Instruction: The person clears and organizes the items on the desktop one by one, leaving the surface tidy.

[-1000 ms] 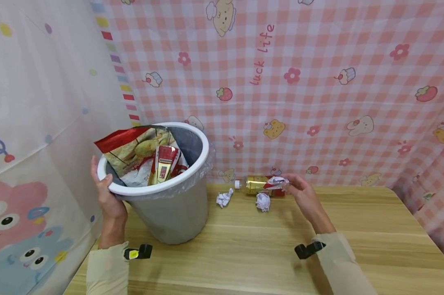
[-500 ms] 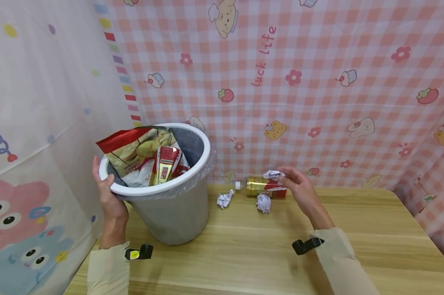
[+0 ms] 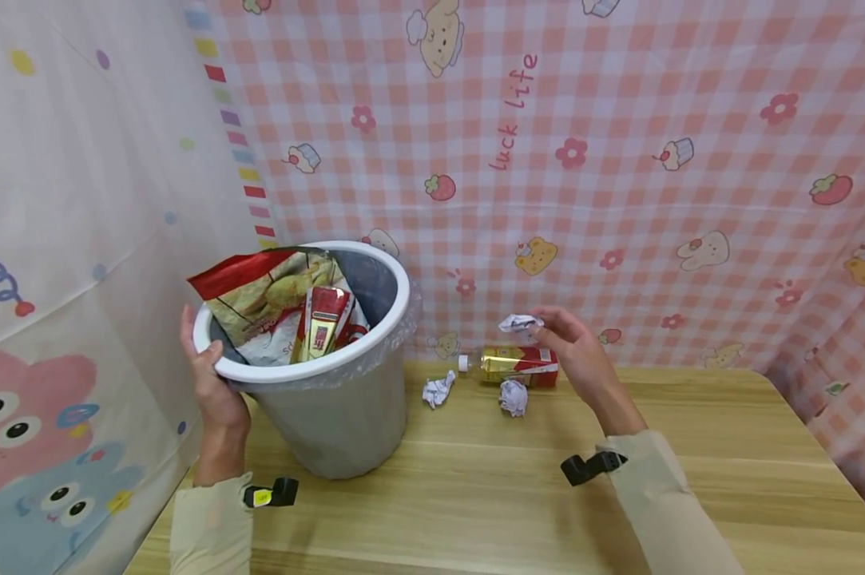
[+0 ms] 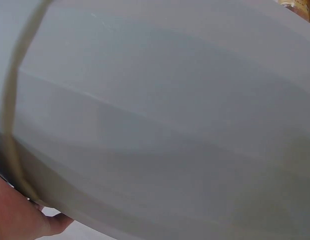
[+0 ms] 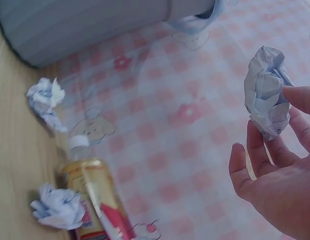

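A grey trash can with a white rim and clear plastic liner leans slightly on the table. My left hand grips its rim at the left, thumb over the edge; the left wrist view mostly shows the can's grey wall. Inside lie a red and yellow snack bag and a red and gold carton. In my right hand a crumpled paper ball is pinched between thumb and fingers, held in the air above a bottle lying on its side.
Two more crumpled paper balls rest on the wooden table: one paper ball near the bottle's white cap, another paper ball in front of the bottle. A pink checked cloth hangs behind, and a white patterned cloth at the left.
My right hand has lifted the crumpled paper up off the bottle and moved it to the left. The left hand and the trash can have stayed in place.
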The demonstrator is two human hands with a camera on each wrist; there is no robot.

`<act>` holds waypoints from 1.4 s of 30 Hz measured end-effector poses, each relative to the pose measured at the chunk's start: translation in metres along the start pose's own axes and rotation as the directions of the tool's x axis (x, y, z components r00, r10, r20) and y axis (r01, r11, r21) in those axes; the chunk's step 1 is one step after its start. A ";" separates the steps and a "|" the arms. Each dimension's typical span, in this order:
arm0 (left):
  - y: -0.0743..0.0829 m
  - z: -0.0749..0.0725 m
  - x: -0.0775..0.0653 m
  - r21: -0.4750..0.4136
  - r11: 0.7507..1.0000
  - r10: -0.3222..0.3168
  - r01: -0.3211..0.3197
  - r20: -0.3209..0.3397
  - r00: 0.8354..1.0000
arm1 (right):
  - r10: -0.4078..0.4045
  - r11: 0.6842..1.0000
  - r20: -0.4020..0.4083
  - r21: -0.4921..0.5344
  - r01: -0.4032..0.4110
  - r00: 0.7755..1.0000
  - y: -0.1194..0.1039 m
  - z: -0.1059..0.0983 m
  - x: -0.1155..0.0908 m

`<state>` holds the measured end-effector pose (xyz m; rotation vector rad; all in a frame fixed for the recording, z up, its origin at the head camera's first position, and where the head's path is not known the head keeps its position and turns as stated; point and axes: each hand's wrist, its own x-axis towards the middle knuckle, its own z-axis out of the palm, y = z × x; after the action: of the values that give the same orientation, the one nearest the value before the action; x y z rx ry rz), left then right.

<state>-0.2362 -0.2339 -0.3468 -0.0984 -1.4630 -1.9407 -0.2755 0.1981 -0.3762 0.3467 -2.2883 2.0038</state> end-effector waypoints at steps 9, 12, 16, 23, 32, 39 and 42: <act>-0.001 -0.001 -0.001 -0.005 1.000 0.004 -0.004 0.005 1.000 | -0.073 0.997 0.043 0.013 0.072 0.996 -0.031 0.012 0.006; -0.002 -0.001 -0.001 -0.010 1.000 0.007 -0.007 0.005 1.000 | -0.093 0.996 0.058 0.002 0.093 0.994 -0.041 0.016 0.007; -0.002 -0.001 0.000 -0.010 1.000 0.006 -0.006 0.006 1.000 | -0.129 0.992 0.070 0.019 0.128 0.989 -0.051 0.022 0.009; -0.002 -0.001 0.000 -0.013 1.000 0.008 -0.008 0.000 1.000 | -0.224 0.973 0.096 0.081 0.217 0.970 -0.070 0.038 0.015; -0.002 -0.001 -0.001 -0.007 1.000 0.013 -0.013 -0.003 1.000 | -0.319 0.943 0.131 0.138 0.301 0.939 -0.093 0.060 0.024; -0.001 -0.001 0.000 -0.012 1.000 0.021 -0.021 -0.006 1.000 | -0.291 0.950 0.139 0.156 0.269 0.947 -0.105 0.074 0.025; -0.001 -0.001 0.000 -0.013 1.000 0.022 -0.022 -0.005 1.000 | -0.301 0.947 0.145 0.160 0.278 0.943 -0.108 0.081 0.026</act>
<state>-0.2366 -0.2342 -0.3481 -0.1152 -1.4399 -1.9316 -0.2698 0.1027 -0.2775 0.8415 -2.0399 2.0493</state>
